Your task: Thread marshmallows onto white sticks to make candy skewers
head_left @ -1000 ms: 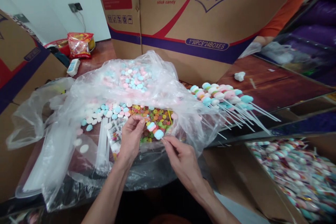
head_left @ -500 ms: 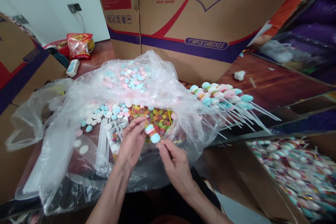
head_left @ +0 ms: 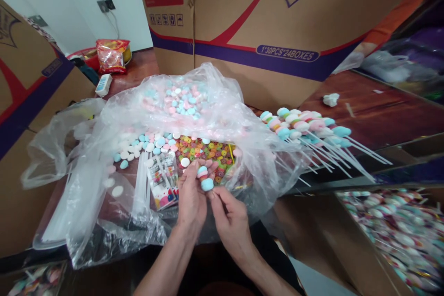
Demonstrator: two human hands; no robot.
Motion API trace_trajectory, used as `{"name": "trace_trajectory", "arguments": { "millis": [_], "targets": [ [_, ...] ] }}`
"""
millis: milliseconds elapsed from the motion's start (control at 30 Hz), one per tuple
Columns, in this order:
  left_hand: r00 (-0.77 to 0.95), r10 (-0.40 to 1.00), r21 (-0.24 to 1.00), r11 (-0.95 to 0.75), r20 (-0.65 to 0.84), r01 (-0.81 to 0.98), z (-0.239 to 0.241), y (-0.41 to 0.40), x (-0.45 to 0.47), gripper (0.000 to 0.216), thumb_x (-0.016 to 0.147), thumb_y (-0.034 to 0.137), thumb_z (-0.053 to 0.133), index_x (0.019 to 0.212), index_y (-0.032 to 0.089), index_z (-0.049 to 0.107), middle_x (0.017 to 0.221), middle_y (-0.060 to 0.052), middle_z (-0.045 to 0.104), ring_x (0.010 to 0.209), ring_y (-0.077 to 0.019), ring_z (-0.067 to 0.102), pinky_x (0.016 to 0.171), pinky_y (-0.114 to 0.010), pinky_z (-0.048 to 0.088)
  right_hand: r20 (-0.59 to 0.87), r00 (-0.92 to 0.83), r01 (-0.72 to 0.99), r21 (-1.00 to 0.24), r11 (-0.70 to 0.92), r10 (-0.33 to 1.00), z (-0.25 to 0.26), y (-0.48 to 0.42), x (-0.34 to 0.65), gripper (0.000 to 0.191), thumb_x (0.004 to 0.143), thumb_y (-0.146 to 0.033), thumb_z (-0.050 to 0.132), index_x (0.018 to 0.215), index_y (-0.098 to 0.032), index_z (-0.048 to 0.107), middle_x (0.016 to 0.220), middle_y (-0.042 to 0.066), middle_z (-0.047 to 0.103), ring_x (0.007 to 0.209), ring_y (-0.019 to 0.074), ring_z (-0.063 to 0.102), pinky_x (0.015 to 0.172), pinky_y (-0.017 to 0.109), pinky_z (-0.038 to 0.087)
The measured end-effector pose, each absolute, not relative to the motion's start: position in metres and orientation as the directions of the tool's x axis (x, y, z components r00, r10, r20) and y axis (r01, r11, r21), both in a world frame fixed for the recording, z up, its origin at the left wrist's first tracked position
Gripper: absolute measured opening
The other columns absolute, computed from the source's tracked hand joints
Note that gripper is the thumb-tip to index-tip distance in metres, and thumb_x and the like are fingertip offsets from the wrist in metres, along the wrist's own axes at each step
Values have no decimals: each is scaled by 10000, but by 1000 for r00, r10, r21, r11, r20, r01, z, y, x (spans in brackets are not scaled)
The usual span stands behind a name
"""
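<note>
Just ahead of the body, the left hand (head_left: pixel 192 196) and right hand (head_left: pixel 229 215) meet on a short candy skewer (head_left: pixel 205 179). The left hand's fingers are closed round the stacked pieces. The right hand's fingertips are pinched together directly under the blue bottom piece, hiding the stick.

Beyond the hands a crumpled clear plastic bag (head_left: pixel 86 148) lies open on the worktop (head_left: pixel 364 115), holding bright ring candies (head_left: pixel 204 150) just past the fingers and pastel discs (head_left: pixel 180 99) farther off. A printed packet (head_left: pixel 163 180) sits beside the left hand. Finished skewers (head_left: pixel 305 125) are piled to the right, and below the right hand's side an open carton (head_left: pixel 319 236) holds wrapped sweets.
</note>
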State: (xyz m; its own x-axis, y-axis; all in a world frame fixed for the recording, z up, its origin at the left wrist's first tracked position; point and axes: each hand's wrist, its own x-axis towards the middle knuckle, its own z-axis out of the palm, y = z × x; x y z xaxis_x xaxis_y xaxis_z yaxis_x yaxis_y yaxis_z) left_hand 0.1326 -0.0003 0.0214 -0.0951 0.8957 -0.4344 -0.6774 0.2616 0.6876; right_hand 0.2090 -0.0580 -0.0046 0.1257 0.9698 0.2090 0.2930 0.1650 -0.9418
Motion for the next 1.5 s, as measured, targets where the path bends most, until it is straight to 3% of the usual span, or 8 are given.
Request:
{"name": "trace_trajectory", "arguments": {
  "millis": [233,400,567,667,767,900,1000,1500],
  "targets": [
    [-118,874,665,266,-472,-698,18,-10,146,267,751,388,737,849,144,688,910,-89,758,948,-258,739,864,-353,561,172,182,310,-944,110,968,-7,-59,205,289,981,-297,434,740,-187,549,606,-25,555,530,101,480,520,200,386],
    [-56,931,766,261,-361,-588,18,-16,143,316,806,458,702,921,164,716,907,-75,752,892,-230,730,806,-327,553,134,206,239,-968,83,969,-6,-51,210,298,983,-344,443,746,-189,538,637,-22,549,561,105,480,540,203,397],
    [-163,985,997,66,-61,26,22,5,100,342,923,471,564,999,195,750,875,-60,721,809,-197,660,718,-295,519,85,127,203,-978,58,988,5,-38,227,332,975,-376,470,694,-203,510,554,-53,447,501,97,415,494,210,341],
    [-144,956,861,-159,257,483,17,25,68,186,887,275,600,951,220,766,961,-75,697,902,-222,638,815,-329,499,43,110,203,-979,19,993,6,-36,234,329,962,-388,493,689,-205,513,564,-51,448,510,99,418,498,215,340],
    [47,949,702,-263,312,662,6,39,51,246,847,149,564,963,240,761,977,-71,669,872,-216,633,808,-334,486,19,105,218,-976,-4,994,0,-39,234,316,955,-385,497,700,-201,530,562,-51,454,517,102,428,510,216,346],
    [111,967,651,-237,230,721,-3,44,46,318,819,109,562,1053,243,732,841,-34,624,730,-182,603,702,-304,468,7,92,243,-970,-16,996,-8,-41,231,306,954,-386,494,720,-196,544,568,-51,446,525,105,417,512,223,333],
    [129,973,653,-225,192,723,-3,44,45,215,806,125,600,942,220,737,775,-17,587,675,-166,584,655,-288,459,5,86,251,-968,-17,996,-11,-40,231,298,958,-388,490,745,-192,560,576,-51,441,532,107,412,520,226,332],
    [418,813,541,-582,406,607,-10,18,26,277,950,261,575,1214,222,651,1207,-100,677,1102,-216,657,951,-357,551,34,97,272,-962,6,995,-16,-40,230,268,953,-381,500,795,-187,593,581,-49,435,544,109,416,535,221,333]
  ]
}}
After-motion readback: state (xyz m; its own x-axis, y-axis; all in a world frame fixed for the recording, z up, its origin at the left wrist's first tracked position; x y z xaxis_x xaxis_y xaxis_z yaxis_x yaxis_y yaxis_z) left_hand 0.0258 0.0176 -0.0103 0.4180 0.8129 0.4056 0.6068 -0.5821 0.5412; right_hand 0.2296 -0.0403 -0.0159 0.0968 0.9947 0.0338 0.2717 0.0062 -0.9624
